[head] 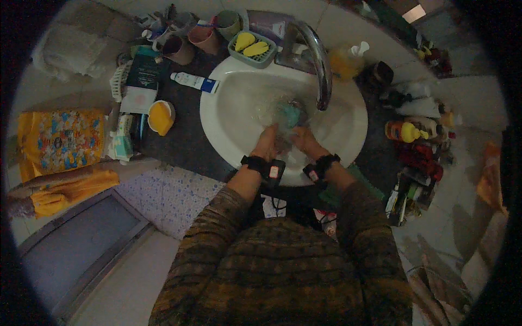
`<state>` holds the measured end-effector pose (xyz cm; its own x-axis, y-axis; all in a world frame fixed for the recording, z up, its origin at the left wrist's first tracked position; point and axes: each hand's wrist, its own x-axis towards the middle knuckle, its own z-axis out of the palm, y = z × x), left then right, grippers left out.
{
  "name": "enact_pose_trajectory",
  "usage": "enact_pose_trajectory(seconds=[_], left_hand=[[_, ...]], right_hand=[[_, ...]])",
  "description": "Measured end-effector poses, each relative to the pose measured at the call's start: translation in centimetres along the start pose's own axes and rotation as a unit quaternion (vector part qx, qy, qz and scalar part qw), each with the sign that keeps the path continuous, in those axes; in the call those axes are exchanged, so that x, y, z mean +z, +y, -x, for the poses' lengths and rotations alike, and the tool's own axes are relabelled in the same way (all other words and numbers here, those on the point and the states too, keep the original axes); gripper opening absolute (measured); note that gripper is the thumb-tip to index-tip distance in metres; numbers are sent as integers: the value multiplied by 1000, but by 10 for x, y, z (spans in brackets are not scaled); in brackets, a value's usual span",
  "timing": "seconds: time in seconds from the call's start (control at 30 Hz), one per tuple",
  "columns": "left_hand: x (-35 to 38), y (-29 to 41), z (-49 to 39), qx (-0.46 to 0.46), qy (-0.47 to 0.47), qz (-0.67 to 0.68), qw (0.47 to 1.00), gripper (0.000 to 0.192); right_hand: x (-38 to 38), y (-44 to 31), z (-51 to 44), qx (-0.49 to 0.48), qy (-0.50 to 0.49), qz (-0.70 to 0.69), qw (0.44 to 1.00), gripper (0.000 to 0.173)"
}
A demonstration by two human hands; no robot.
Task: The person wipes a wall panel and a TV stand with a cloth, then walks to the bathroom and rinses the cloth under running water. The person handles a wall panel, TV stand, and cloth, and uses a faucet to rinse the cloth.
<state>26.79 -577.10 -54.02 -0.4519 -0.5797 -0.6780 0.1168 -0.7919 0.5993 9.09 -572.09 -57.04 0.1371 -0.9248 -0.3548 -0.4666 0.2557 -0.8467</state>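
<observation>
Both hands are low inside a white washbasin, beneath a curved chrome tap. My left hand is on the left, its fingers pointing toward the middle of the bowl. Close by on the right, my right hand has its fingers bent inward. Just beyond the fingertips lies a teal thing, perhaps a cloth, blurred among water and bubbles. Whether either hand grips it is too dark and blurred to tell. Each wrist wears a black strap with a small device.
On the basin's back rim sits a soap dish with yellow pieces. A toothpaste tube touches the left rim. Several cups stand behind. A white cup with a yellow thing is left. Bottles, one yellow-topped, crowd the right.
</observation>
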Motion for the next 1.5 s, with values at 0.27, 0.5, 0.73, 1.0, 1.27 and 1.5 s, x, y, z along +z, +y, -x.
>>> enact_pose_trajectory(seconds=[0.27,0.5,0.73,1.0,1.27,1.5], left_hand=[[33,9,16,-63,-99,280,953,38],[69,7,25,-48,14,200,978,27],[68,19,17,47,-94,80,991,19],[42,72,35,129,71,-33,989,28],[5,51,6,243,208,-663,677,38],[26,55,37,110,-32,-774,622,32]], right_hand=[[-10,-127,43,46,86,79,992,37],[-27,-69,2,99,106,200,969,46],[-23,-52,8,79,159,167,970,39],[-64,-62,24,87,143,161,973,28],[-45,-35,19,-142,48,457,877,50],[-37,-44,19,-74,23,439,895,31]])
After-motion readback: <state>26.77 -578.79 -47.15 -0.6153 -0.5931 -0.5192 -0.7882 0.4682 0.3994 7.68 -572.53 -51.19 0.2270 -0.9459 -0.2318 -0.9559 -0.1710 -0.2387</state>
